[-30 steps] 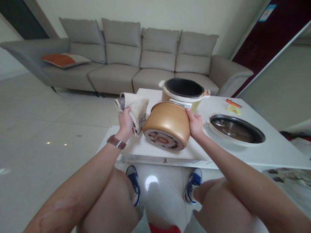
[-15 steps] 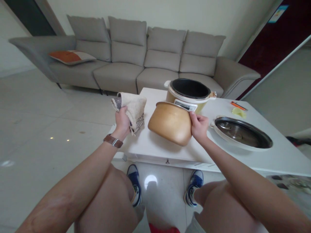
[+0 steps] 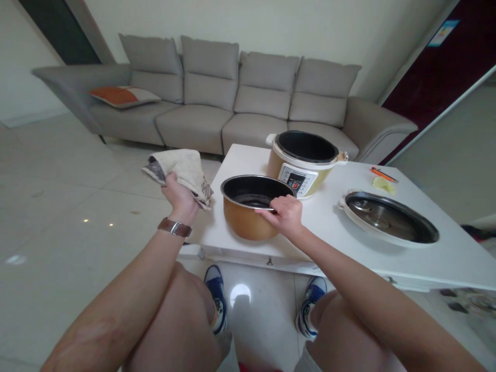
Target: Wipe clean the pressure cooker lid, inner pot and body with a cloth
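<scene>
My left hand (image 3: 180, 199) is closed around a folded beige cloth (image 3: 182, 164) with a dark underside, held out past the table's left end. With my right hand (image 3: 284, 212) I grip the rim of a gold inner pot (image 3: 248, 222), thumb outside and fingers over the edge. The pot is nearly upright, its dark inside facing up, at the table's near side; whether its base touches the table I cannot tell. Just behind it stands the rice cooker body (image 3: 302, 160), uncovered, with a control panel on its front.
On the white table (image 3: 329, 232), the cooker's lid (image 3: 389, 219) lies at the right, inner side up. Beyond it are an orange-handled tool (image 3: 383, 174) and a pale yellow piece (image 3: 383, 185). A grey sofa (image 3: 259, 126) with an orange and white cushion (image 3: 124, 96) stands behind.
The pot has turned from showing its gold outer side to opening upward, and sits lower and left. My right hand moved left with it. My left hand and the cloth have shifted left.
</scene>
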A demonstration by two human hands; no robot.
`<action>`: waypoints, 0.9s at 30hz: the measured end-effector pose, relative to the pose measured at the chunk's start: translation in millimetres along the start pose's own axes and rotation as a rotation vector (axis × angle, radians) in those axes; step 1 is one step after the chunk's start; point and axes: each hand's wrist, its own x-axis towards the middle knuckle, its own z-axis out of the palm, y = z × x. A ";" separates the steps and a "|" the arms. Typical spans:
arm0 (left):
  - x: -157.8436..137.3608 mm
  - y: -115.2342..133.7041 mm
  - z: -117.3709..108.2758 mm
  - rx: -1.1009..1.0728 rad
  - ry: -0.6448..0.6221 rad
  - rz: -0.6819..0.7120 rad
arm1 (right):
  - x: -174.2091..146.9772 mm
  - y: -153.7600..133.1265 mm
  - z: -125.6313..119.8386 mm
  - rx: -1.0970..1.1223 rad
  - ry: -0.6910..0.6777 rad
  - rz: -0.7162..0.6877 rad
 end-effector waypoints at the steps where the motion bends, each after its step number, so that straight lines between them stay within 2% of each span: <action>1: -1.1 1.6 0.4 -0.028 0.045 0.016 | 1.2 -1.9 3.7 -0.015 -0.034 -0.004; 3: -3.7 4.8 1.9 -0.086 0.121 0.036 | 3.8 -4.6 11.0 -0.039 -0.093 -0.012; 7: -8.5 8.9 3.3 -0.102 0.108 0.045 | 11.6 -7.8 23.9 -0.078 -0.139 -0.047; 13: -9.4 9.0 -1.3 -0.129 0.089 0.000 | 29.3 -11.3 43.8 -0.163 -0.109 -0.054; 22: -9.8 1.5 -3.3 -0.172 0.139 -0.096 | 53.5 -1.4 91.8 -0.190 -0.087 -0.016; 27: -16.2 -1.3 -2.4 -0.101 0.124 -0.099 | 72.3 3.8 115.2 -0.171 -0.218 0.002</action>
